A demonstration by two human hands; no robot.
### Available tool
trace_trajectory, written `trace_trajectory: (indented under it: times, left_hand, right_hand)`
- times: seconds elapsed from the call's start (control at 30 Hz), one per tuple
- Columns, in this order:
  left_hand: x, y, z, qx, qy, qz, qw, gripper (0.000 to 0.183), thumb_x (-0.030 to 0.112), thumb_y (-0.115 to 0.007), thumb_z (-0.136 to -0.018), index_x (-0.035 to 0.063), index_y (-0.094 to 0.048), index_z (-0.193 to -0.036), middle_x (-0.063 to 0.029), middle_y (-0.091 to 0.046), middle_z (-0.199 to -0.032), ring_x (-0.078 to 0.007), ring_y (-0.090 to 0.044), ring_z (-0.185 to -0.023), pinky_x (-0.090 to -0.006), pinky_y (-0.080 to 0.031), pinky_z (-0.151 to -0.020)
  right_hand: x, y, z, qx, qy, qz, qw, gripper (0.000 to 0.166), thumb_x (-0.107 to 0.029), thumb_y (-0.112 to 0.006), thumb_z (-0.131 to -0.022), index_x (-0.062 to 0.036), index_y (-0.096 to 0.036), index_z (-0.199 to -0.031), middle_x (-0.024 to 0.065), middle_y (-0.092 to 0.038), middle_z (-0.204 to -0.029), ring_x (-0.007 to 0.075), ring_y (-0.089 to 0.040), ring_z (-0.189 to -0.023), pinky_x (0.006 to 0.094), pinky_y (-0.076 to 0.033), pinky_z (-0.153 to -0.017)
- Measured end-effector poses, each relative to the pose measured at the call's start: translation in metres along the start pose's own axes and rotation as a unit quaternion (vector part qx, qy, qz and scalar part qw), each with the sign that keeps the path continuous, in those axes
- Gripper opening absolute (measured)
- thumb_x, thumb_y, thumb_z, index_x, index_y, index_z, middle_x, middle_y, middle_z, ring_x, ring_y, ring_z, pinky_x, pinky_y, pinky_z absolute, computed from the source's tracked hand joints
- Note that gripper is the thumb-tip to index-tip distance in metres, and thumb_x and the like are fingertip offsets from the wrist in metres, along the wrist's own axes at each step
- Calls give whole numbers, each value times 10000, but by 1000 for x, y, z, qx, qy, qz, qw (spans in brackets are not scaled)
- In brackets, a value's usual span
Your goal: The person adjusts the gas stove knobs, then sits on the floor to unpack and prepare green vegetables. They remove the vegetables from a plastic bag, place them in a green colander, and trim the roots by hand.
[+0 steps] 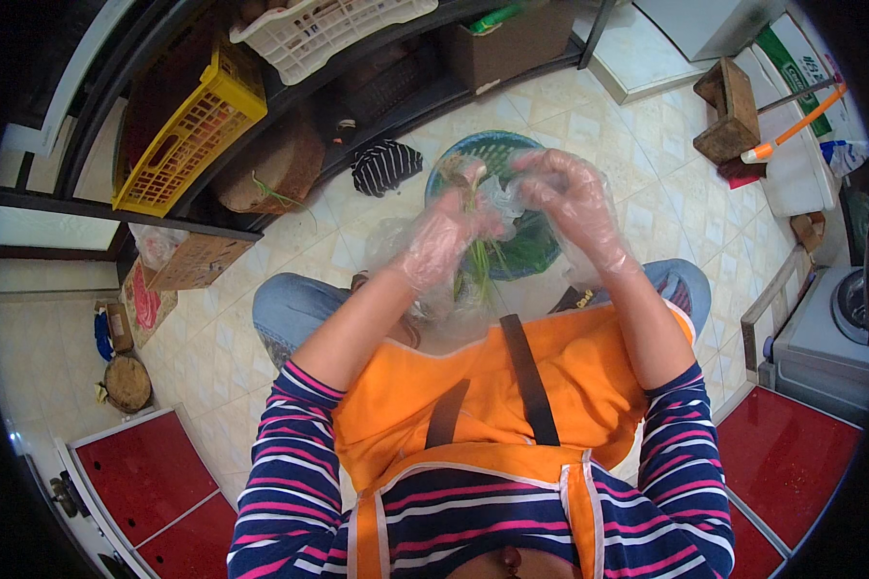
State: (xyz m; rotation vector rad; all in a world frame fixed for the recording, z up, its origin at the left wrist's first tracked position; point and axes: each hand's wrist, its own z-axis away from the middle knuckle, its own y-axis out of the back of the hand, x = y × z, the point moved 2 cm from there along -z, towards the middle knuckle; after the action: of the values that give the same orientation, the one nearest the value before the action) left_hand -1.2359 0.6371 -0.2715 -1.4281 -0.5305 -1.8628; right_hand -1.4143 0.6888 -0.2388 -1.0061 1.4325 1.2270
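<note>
My left hand [445, 235], in a loose clear plastic glove, grips a small bunch of green-stalked vegetables [481, 268], perhaps scallions. The pale root ends point up and away from me, and the leaves hang towards my lap. My right hand [568, 195], gloved the same way, is raised to the right of the bunch with fingers bent. Whether anything is pinched in its fingertips is unclear under the crumpled film. Beneath both hands a round blue-green plastic basket [438, 163] stands on the floor, partly hidden by them.
Beyond the basket runs a dark shelf rack [290, 94] with a yellow crate [195, 137], a white crate [333, 29] and a cardboard box [510, 54]. A black-and-white striped cloth item [387, 168] lies on the floor. A wooden stool [728, 112] stands far right; red-fronted cabinets [145, 470] flank me.
</note>
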Motion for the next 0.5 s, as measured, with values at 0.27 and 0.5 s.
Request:
trace_trajectory:
  times: [0.27,0.5]
  left_hand:
    - [-12,-15,-3,50,-122,-324,937,534,104,-538,-884,22,-318,-1363,-155,-467,-1250,-262,-419,-1234,-354,-362,-1018]
    - [0,-10,0,1,-101,22,995,632,48,-559,-819,48,-276,-1384,-114,-494,-1161,-259,-510,-1101,-357,-402,-993]
  right_hand:
    - [4,-21,8,-52,-9,-46,998,230,-53,-652,-809,-17,-625,-1035,67,-662,-915,134,-632,-841,283,-506,-766]
    - [9,-5,2,-2,-75,-176,981,137,-82,-688,-779,-55,-582,-861,27,-636,-872,107,-599,-785,267,-486,-708]
